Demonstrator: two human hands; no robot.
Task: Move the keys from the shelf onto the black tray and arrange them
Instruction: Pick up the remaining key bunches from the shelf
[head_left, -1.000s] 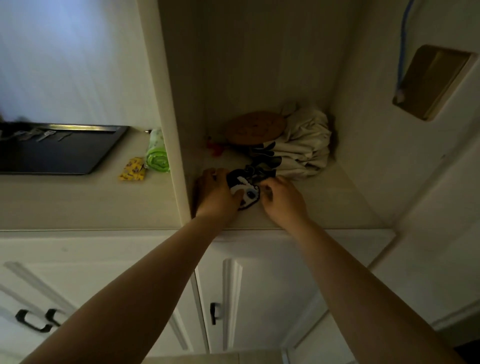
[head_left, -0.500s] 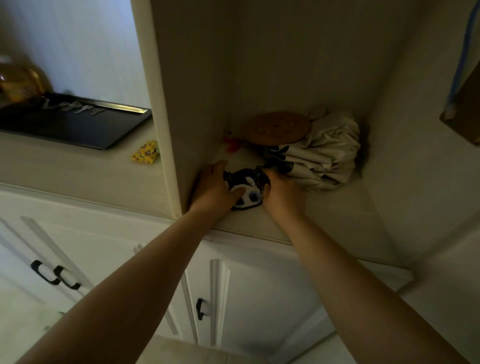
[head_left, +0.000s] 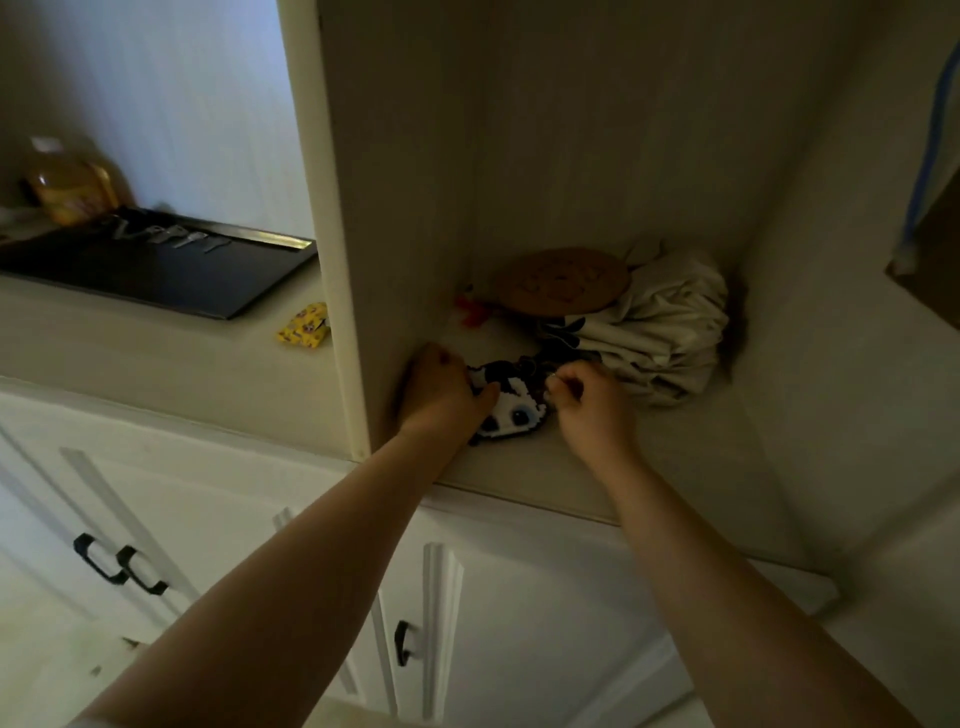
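Now both hands are in the shelf (head_left: 597, 467) alcove, on the panda keychain charm (head_left: 511, 402) just in front of the bundled cloth (head_left: 670, 322). The left hand (head_left: 441, 392) grips the charm; the right hand (head_left: 589, 400) pinches something small at its top, seemingly the ring. It looks light, stiff, dangly: take the ring. Keys (head_left: 171, 236) already lie on the black tray (head_left: 171, 280), well left of the alcove.

Keys (head_left: 174, 239) on the black tray (head_left: 156, 280) — blurred; right hand's (head_left: 592, 402) pinched object — too small to tell.
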